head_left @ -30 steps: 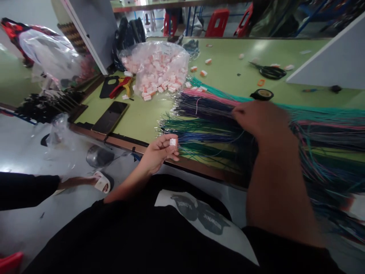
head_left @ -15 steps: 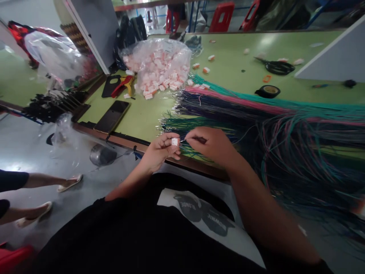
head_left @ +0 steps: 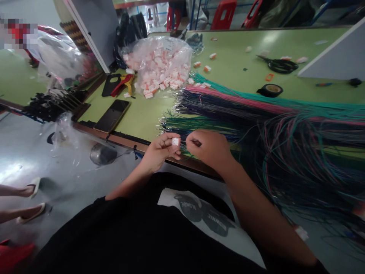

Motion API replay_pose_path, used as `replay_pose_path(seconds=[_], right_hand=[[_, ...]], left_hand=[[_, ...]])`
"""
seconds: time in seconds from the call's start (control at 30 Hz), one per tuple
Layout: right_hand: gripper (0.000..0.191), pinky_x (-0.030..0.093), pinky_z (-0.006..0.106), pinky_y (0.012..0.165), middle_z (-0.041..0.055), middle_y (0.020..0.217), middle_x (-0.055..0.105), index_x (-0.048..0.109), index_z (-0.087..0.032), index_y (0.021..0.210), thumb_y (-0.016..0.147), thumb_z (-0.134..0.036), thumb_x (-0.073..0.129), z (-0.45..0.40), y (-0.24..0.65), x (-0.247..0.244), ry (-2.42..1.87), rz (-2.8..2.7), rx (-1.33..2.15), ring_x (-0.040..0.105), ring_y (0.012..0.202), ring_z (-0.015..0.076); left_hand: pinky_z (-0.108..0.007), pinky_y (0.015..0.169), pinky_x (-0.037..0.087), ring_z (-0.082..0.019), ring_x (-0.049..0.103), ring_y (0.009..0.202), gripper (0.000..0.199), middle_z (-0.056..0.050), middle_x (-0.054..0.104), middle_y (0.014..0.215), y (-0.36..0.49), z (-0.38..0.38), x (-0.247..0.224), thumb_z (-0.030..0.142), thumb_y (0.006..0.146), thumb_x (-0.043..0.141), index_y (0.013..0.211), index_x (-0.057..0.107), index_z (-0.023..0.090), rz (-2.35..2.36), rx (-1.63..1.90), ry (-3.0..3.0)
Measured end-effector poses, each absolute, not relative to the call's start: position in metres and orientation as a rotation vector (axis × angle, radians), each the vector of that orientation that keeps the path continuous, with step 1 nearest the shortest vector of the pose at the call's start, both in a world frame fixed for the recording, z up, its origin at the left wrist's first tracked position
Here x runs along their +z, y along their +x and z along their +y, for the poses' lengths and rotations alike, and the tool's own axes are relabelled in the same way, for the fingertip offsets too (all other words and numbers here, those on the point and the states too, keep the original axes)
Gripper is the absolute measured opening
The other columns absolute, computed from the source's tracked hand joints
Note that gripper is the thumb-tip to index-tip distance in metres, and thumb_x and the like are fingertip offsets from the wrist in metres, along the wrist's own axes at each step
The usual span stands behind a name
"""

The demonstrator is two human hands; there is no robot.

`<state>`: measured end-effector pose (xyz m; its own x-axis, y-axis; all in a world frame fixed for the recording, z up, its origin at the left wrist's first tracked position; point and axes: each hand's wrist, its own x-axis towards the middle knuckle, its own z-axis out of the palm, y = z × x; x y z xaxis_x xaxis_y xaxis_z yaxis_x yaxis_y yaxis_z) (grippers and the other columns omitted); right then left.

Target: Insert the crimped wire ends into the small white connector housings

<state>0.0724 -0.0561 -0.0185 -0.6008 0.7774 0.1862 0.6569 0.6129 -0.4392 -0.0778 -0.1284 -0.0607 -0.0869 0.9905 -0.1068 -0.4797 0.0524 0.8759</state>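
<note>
Between the thumb and fingers of my left hand [head_left: 161, 150] is a small white and orange connector housing [head_left: 176, 141], held over the table's front edge. My right hand [head_left: 209, 146] is just right of it, thumb and forefinger pinched on a thin wire [head_left: 183, 141] that runs to the orange side of the housing. Whether the wire's tip sits inside the housing is too small to tell. Behind my hands lie bundles of green wires [head_left: 196, 122], dark wires [head_left: 211, 102] and pink wires [head_left: 228, 97], their metal-tipped ends pointing left.
A clear bag of connector housings [head_left: 162, 64] stands at the back. Left of it are red-yellow pliers [head_left: 122, 85] and a phone [head_left: 112, 116]. Black tape [head_left: 270, 90] and scissors [head_left: 281, 65] lie behind the wires. Another person's feet [head_left: 32, 211] are on the floor at left.
My right hand has shifted slightly and its pinch now sits close beside the housing on the wire. My left hand stays almost still. The other person's feet have moved left.
</note>
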Motion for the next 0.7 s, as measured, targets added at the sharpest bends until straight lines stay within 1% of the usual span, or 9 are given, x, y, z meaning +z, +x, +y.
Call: replay_pose_path(seconds=[0.13, 0.23, 0.33, 0.43, 0.6, 0.7], right_hand=[[0.018, 0.023, 0.027, 0.053, 0.0013, 0.063, 0.063, 0.062, -0.022, 0.060, 0.073, -0.021, 0.050, -0.058, 0.070, -0.019, -1.152, -2.491, 0.452, 0.049, 0.060, 0.0143], [0.019, 0.022, 0.027, 0.053, 0.0012, 0.061, 0.061, 0.061, -0.021, 0.058, 0.074, -0.022, 0.051, -0.058, 0.068, -0.021, -1.160, -2.504, 0.496, 0.048, 0.059, 0.0138], [0.019, 0.027, 0.026, 0.055, 0.0010, 0.066, 0.066, 0.066, -0.021, 0.065, 0.077, -0.023, 0.050, -0.055, 0.071, -0.022, -1.085, -2.477, 0.671, 0.052, 0.061, 0.0135], [0.020, 0.033, 0.025, 0.060, 0.0013, 0.072, 0.069, 0.069, -0.021, 0.073, 0.078, -0.024, 0.050, -0.051, 0.077, -0.021, -1.012, -2.447, 0.818, 0.056, 0.064, 0.0137], [0.020, 0.032, 0.026, 0.060, 0.0025, 0.068, 0.067, 0.067, -0.019, 0.069, 0.078, -0.021, 0.049, -0.050, 0.076, -0.021, -1.051, -2.481, 0.745, 0.054, 0.062, 0.0135], [0.023, 0.030, 0.026, 0.059, 0.0038, 0.070, 0.068, 0.067, -0.019, 0.068, 0.080, -0.020, 0.047, -0.056, 0.071, -0.024, -1.076, -2.510, 0.680, 0.055, 0.065, 0.0142]], left_hand=[[-0.021, 0.054, 0.053, -0.010, 0.063, 0.059, 0.033, 0.003, 0.067, 0.066, -0.075, -0.130, -0.062, 0.023, 0.065, 0.081, 0.094, 0.066, 0.017, 1.023, 1.435, 0.781], [-0.021, 0.054, 0.052, -0.010, 0.063, 0.058, 0.031, 0.003, 0.068, 0.065, -0.072, -0.131, -0.061, 0.021, 0.066, 0.080, 0.094, 0.067, 0.017, 1.073, 1.423, 0.811], [-0.020, 0.052, 0.052, -0.009, 0.062, 0.056, 0.032, 0.003, 0.068, 0.064, -0.071, -0.131, -0.059, 0.022, 0.064, 0.080, 0.093, 0.068, 0.015, 1.134, 1.409, 0.792], [-0.020, 0.051, 0.051, -0.009, 0.062, 0.055, 0.036, 0.003, 0.068, 0.065, -0.071, -0.131, -0.058, 0.024, 0.064, 0.080, 0.096, 0.069, 0.014, 1.202, 1.402, 0.752], [-0.020, 0.050, 0.051, -0.009, 0.063, 0.055, 0.036, 0.002, 0.068, 0.065, -0.071, -0.131, -0.058, 0.023, 0.064, 0.079, 0.098, 0.070, 0.014, 1.230, 1.395, 0.781], [-0.021, 0.051, 0.051, -0.010, 0.064, 0.057, 0.036, 0.002, 0.070, 0.067, -0.072, -0.130, -0.060, 0.024, 0.063, 0.080, 0.096, 0.070, 0.014, 1.226, 1.387, 0.824]])
